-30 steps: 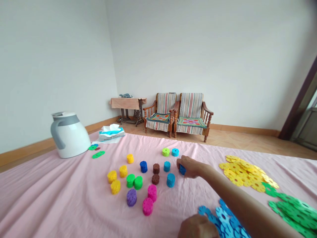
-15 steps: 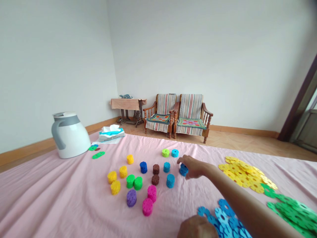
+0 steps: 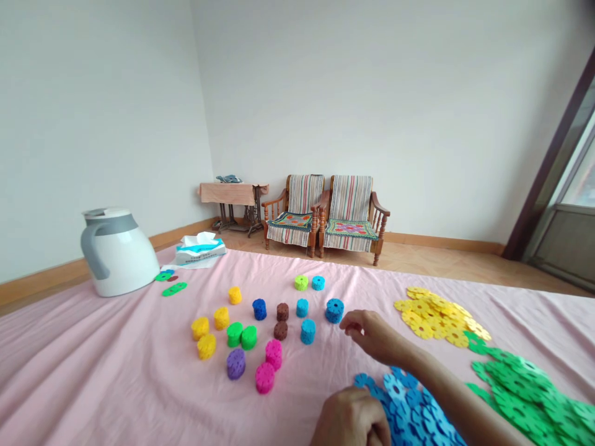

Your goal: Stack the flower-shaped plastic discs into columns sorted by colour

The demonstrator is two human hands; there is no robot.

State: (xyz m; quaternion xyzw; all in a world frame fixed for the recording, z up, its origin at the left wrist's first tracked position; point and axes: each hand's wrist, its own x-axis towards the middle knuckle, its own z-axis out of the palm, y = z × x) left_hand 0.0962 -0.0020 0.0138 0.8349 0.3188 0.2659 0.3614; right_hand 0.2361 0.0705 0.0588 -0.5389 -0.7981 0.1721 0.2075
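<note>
My right hand (image 3: 370,336) is just right of a blue stack of notched plastic discs (image 3: 334,311), apart from it. Its fingers are loosely bent and apart, and nothing shows in them. At the bottom edge, my left hand (image 3: 352,418) is curled beside a loose pile of blue discs (image 3: 413,409); the back of the hand hides whatever its fingers hold. Nearby stand more short stacks: light blue (image 3: 307,332), brown (image 3: 281,330), pink (image 3: 264,378), purple (image 3: 236,364), green (image 3: 248,337), yellow (image 3: 206,346) and lime (image 3: 301,282).
Loose yellow discs (image 3: 432,316) and green discs (image 3: 530,387) lie in heaps at the right on the pink cloth (image 3: 153,371). A white jug (image 3: 123,254) and a tissue box (image 3: 201,251) stand far left. Two wooden armchairs (image 3: 351,210) are against the wall.
My right hand has come off the blue stack and drawn back to the right and nearer; the stack stays standing. My left hand has shifted slightly left. The view has turned a little right.
</note>
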